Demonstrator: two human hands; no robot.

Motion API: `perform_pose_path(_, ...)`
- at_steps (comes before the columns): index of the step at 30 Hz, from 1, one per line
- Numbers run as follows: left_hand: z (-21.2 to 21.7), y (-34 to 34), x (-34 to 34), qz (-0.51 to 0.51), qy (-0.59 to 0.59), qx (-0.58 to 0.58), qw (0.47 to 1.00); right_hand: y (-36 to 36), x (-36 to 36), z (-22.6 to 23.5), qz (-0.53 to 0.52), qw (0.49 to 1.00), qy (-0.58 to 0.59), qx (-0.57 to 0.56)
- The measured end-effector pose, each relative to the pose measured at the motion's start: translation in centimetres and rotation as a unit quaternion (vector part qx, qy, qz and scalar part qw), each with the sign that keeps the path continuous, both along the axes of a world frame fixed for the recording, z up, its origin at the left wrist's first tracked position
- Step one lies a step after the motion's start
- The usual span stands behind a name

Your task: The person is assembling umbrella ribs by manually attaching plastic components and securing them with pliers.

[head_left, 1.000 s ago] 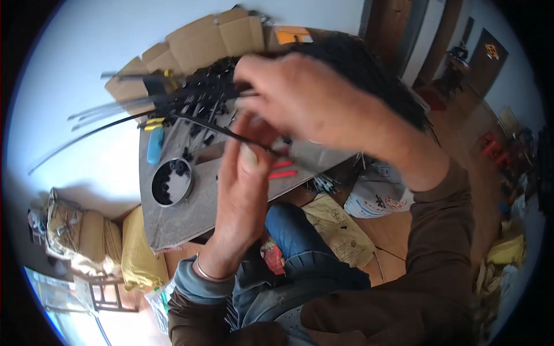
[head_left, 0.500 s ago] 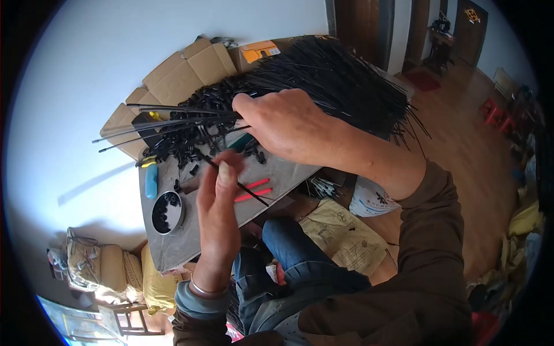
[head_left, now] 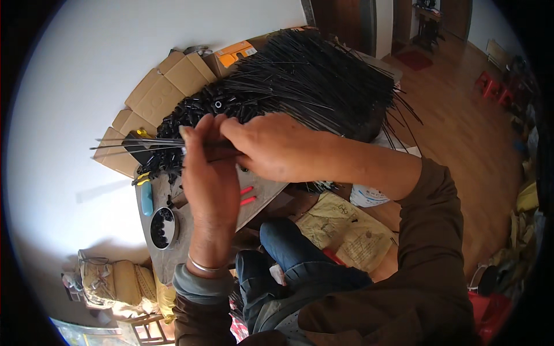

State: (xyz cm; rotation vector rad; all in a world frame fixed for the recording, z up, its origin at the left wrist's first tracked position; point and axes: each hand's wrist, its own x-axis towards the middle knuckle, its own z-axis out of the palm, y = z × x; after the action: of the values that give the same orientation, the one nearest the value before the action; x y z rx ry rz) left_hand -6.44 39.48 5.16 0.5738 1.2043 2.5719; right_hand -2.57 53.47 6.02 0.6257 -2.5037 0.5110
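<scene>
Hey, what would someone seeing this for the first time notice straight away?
Probably the big heap of black rods across the table's far right. Next, the left hand and right hand, close together mid-picture, with a bundle of thin dark rods sticking out leftward. Nearer the wearer, at the table's left edge, sits a round bowl with small black pieces.

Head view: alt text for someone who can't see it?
The left hand and right hand meet at a bundle of thin black rods over a grey table; a large rod heap lies beyond, a bowl of black pieces at left.
</scene>
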Motion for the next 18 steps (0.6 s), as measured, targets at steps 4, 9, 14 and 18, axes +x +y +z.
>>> perform_pose_path(4, 0.6, -2.0, -2.2, -0.056, 0.013, 0.061, 0.996, 7.3, -2.3, -0.3, 0.257, 0.899, -0.340, -0.097)
perform_pose_path(9, 3.3, -4.5, -3.1, -0.065, -0.059, 0.027, 0.996, 25.3, -7.7, -5.9, -0.421, 0.899, -0.017, -0.119)
perform_pose_path(14, 3.0, -5.1, -3.3, -0.064, -0.118, -0.012, 0.991, 28.4, -9.8, -11.3, -0.557, 0.806, -0.173, -0.101)
perform_pose_path(18, 2.4, -3.8, -3.5, -0.097, -0.101, -0.002, 0.990, 28.4, -10.7, -11.0, -0.565, 0.790, -0.190, -0.141)
